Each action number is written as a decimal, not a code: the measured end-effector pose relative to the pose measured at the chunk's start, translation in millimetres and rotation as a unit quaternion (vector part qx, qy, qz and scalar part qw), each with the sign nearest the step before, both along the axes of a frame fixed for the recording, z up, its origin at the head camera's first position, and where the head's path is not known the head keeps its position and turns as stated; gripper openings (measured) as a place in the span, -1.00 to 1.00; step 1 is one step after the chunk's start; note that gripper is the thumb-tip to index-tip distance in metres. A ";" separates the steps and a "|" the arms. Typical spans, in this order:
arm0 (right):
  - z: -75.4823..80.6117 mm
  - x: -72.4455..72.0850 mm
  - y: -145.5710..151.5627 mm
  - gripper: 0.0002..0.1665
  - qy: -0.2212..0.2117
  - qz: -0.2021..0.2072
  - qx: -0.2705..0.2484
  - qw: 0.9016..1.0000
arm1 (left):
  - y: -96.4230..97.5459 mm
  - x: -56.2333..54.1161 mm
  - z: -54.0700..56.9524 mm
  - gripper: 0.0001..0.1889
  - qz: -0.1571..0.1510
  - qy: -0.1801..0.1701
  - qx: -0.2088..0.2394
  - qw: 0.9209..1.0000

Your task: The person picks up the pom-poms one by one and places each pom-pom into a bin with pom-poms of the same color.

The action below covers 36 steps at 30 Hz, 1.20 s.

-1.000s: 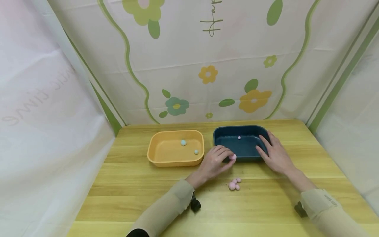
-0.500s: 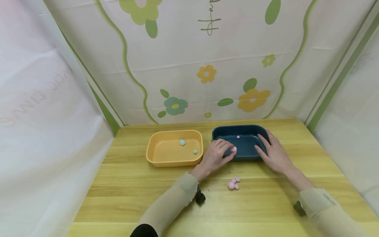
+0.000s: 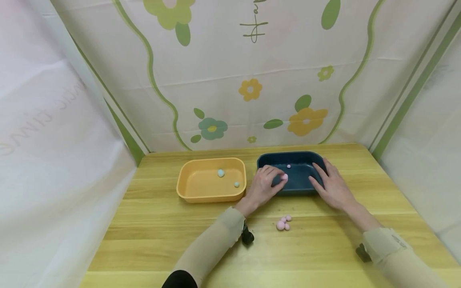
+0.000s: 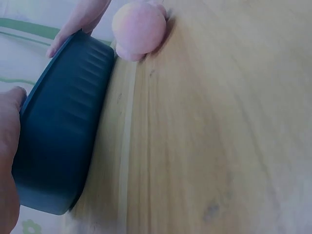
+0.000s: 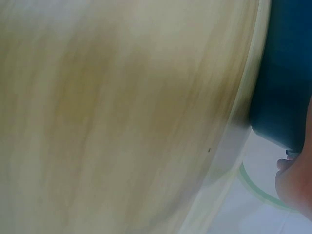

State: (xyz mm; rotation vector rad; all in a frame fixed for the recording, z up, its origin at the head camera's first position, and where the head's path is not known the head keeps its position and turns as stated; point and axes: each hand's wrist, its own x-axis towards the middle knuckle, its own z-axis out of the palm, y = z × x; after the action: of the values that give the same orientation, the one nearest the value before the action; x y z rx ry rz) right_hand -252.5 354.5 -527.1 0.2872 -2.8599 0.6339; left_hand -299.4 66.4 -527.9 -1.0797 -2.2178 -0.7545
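Well, the left hand (image 3: 262, 185) pinches a pink ball (image 3: 284, 177) over the blue tray (image 3: 299, 191), near the counter's (image 3: 144, 232) far edge; a slack grip could drop it (round things roll). The right hand (image 3: 335, 190), fingers spread, rests there.

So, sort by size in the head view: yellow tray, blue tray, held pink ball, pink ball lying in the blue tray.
Yellow tray, blue tray: too alike to rank
Held pink ball
Pink ball in tray
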 end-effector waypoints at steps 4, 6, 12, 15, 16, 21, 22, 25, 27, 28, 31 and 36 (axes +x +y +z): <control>-0.1 0.2 0.6 -0.15 0.000 0.001 -0.001 1.000 | 0.2 -0.1 0.4 -0.77 0.003 0.000 0.004 1.000; -0.7 0.2 1.1 -0.15 0.001 0.003 -0.001 1.000 | -0.9 1.2 0.5 -0.74 0.002 0.006 0.005 1.000; -2.0 -0.4 0.4 -0.15 0.003 0.006 -0.004 1.000 | -12.1 15.7 3.2 -0.60 -0.023 0.035 0.021 0.999; -1.1 -0.5 0.6 -0.15 0.001 0.007 -0.004 1.000 | -20.6 28.3 4.2 -0.50 -0.045 0.042 0.031 0.998; -0.9 -0.4 0.9 -0.14 0.000 0.007 -0.004 1.000 | -23.6 32.5 3.7 -0.46 -0.052 0.043 0.032 0.997; -0.9 -0.2 2.4 -0.14 -0.002 0.007 -0.002 1.000 | -36.5 50.7 0.2 -0.32 -0.081 0.027 0.038 0.996; -0.9 -0.2 2.6 -0.14 -0.002 0.007 -0.002 1.000 | -38.6 53.8 -0.5 -0.32 -0.086 0.019 0.042 0.995; -1.2 0.3 2.8 -0.14 -0.004 0.007 0.000 1.000 | -44.3 62.3 -2.6 -0.35 -0.102 -0.003 0.050 0.994; -1.8 0.5 2.9 -0.14 -0.004 0.008 0.001 1.000 | -47.6 67.0 -4.0 -0.38 -0.113 -0.013 0.052 0.992; -2.0 0.6 2.9 -0.14 -0.005 0.008 0.001 1.000 | -49.2 69.0 -4.8 -0.39 -0.120 -0.018 0.054 0.991; -2.3 0.2 3.0 -0.14 -0.006 0.009 0.000 1.000 | -52.7 73.9 -7.7 -0.45 -0.140 -0.024 0.059 0.988; -1.2 -0.8 3.1 -0.14 -0.009 0.010 -0.001 1.000 | -55.3 82.3 -15.0 -0.59 -0.163 -0.034 0.064 0.984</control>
State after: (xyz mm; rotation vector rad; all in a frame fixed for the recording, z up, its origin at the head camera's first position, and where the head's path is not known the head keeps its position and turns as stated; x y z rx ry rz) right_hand -253.4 357.5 -528.2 0.3115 -2.8770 0.6460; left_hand -217.1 11.1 -542.9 -1.3882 -2.0383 -1.0715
